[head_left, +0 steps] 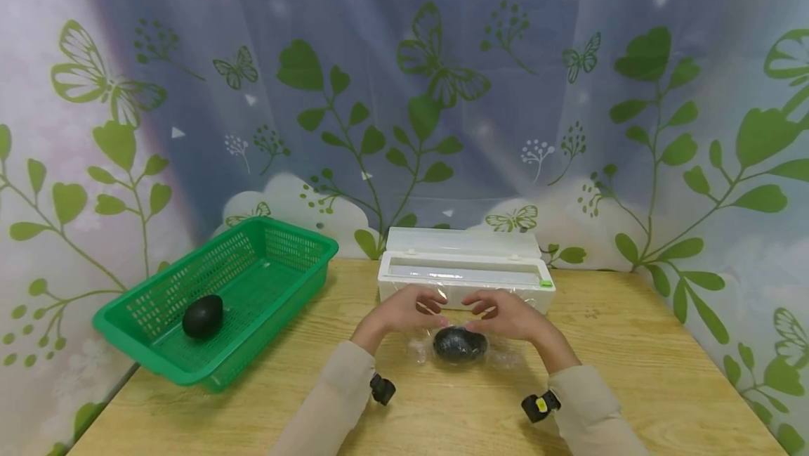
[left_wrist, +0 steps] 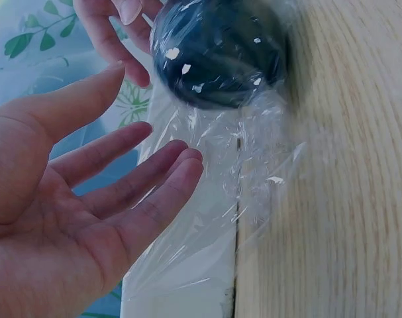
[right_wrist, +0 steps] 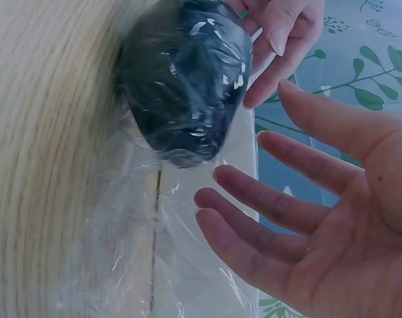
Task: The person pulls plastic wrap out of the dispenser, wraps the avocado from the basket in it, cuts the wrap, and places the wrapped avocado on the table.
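One green basket (head_left: 145, 360) sits well to the left of the left hand (head_left: 407, 310), with a dark oval (head_left: 203, 317) inside, and some counter (head_left: 272, 400) shows between it and the left sleeve (head_left: 329, 400). That hand's pretty relaxed, fingers apart, thumb right by the wrapped oval (head_left: 460, 345); can't tell if it's actually touching the clear film (left_wrist: 260, 192). The wrapped one rests on the wood between the hands, a bit on the near side. Just beyond both is a white box (head_left: 461, 240), lid up. Right hand (head_left: 508, 314) basically mirrors the left: fingers apart, contact hard to call. Right of it, wood stretches to the counter's slanting edge.
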A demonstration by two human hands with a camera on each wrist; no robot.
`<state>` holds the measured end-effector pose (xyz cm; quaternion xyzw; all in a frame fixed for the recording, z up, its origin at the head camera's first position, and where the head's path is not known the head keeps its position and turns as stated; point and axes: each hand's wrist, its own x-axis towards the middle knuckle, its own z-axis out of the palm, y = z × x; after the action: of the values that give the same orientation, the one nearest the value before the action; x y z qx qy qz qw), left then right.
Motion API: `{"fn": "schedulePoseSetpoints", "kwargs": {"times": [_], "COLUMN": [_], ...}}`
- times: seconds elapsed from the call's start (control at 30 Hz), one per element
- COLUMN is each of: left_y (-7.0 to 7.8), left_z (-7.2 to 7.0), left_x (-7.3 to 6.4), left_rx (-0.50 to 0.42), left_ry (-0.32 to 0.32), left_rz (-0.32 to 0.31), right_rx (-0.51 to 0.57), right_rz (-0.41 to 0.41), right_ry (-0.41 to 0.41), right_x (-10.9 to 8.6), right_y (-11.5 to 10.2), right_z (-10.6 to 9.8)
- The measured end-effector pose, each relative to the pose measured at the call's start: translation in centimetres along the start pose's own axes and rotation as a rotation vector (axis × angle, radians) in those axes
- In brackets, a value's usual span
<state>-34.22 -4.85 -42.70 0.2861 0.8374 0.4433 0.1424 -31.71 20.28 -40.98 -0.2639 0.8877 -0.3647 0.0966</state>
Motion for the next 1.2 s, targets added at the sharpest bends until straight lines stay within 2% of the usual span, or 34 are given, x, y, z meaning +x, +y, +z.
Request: {"fn": "schedulePoseSetpoints", "kwargs": {"times": [0.4,0.67,1.0,1.2], "left_y": [0.4,1.0,1.0,0.6], "left_z": [-0.1,-0.7,-2.4,-3.9], "left_x": [-0.3,-0.7,-1.2,-1.8], "left_rx": [0.015,0.026,0.040,0.048], "left_ry": [-0.013,-0.010,0.002,0.065], "left_rz": [0.005,0.041,0.105,0.117], "right_rx": [-0.006,-0.011,0.000,-0.004], "right_rz": [-0.008,-0.019,-0.043,-0.038], "right_ry": [-0.004,-0.010,0.002,0.042], "right_x": [-0.3,-0.5,-0.7,-1.2], "right_y": [-0.8,-1.0,-0.9,-0.9], "right_z": [0.0,-0.3,-1.1,-1.7]}}
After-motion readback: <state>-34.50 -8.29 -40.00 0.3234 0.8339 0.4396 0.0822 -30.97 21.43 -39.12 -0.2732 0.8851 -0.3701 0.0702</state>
